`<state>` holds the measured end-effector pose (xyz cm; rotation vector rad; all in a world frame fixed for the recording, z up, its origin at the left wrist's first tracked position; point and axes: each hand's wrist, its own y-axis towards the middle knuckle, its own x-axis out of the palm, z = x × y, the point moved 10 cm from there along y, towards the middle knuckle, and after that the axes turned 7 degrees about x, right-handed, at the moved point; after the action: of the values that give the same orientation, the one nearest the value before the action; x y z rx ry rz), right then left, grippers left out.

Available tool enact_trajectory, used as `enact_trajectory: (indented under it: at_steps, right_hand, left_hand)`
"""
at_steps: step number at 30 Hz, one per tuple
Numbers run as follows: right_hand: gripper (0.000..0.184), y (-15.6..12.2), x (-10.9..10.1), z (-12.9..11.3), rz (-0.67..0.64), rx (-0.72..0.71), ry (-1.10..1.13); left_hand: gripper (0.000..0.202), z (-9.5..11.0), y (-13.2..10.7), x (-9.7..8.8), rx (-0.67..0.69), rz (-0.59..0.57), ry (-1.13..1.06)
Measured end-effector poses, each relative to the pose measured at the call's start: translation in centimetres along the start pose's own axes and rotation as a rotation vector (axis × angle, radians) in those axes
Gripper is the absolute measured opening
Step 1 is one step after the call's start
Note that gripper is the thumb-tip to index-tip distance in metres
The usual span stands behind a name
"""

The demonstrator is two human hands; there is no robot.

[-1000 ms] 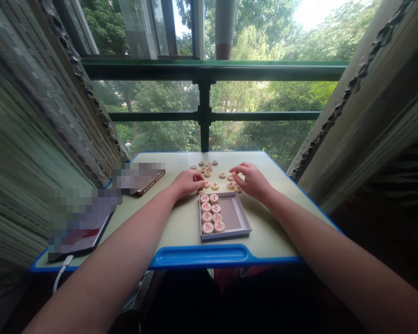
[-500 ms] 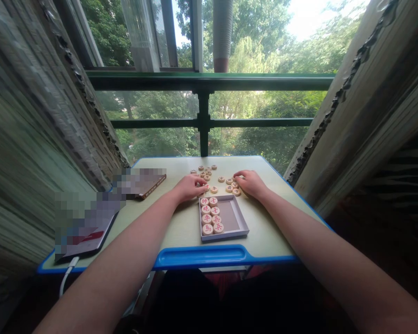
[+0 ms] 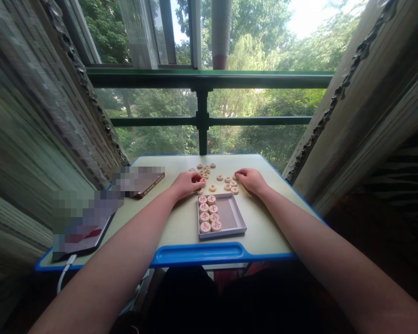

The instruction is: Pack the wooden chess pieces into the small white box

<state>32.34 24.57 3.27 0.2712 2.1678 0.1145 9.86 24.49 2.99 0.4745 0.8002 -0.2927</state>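
Note:
On the small table (image 3: pixel 181 227) lies a shallow grey box (image 3: pixel 233 218) with several round wooden chess pieces (image 3: pixel 208 213) in two columns at its left side. More loose wooden pieces (image 3: pixel 226 183) are scattered just beyond the box. My left hand (image 3: pixel 186 183) rests behind the box's left corner, fingers curled in a pinch on a piece (image 3: pixel 199 178). My right hand (image 3: pixel 251 180) lies at the right of the loose pieces, fingers bent with the tips on one of them.
A brown box lid (image 3: pixel 149 182) and a phone (image 3: pixel 87 234) with a white cable (image 3: pixel 64 273) lie at the table's left. A blue groove (image 3: pixel 198 254) runs along the front edge. Beyond are a green window rail (image 3: pixel 209 79) and curtains on both sides.
My right hand's spread fingers have closed and settled on the loose pieces. My left hand stays at the pieces behind the box. The view has shifted slightly.

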Motion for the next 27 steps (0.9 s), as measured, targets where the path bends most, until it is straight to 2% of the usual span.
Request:
enact_trajectory:
  at_steps: [9, 16, 20, 23, 27]
  right_hand:
    - [0.029, 0.2, -0.1, 0.4, 0.001, 0.024, 0.011]
    - [0.025, 0.2, 0.0, 0.2, -0.006, -0.001, -0.024]
    - [0.026, 0.2, -0.9, 0.2, 0.051, 0.025, 0.027]
    - [0.026, -1.0, -2.3, -2.0, 0.095, -0.097, 0.108]
    - [0.02, -5.6, -2.9, -8.1, 0.01, -0.481, 0.119]
  left_hand:
    - [0.041, 0.2, 0.0, -0.8, 0.022, 0.057, 0.045]
    - [0.044, 0.2, -0.1, -1.0, 0.025, 0.071, 0.079]
    - [0.045, 0.3, -0.2, -1.1, 0.018, 0.068, 0.083]
    - [0.044, 0.3, -0.3, -1.3, 0.019, 0.079, 0.088]
    - [0.044, 0.3, -0.1, -1.0, 0.033, 0.074, 0.075]
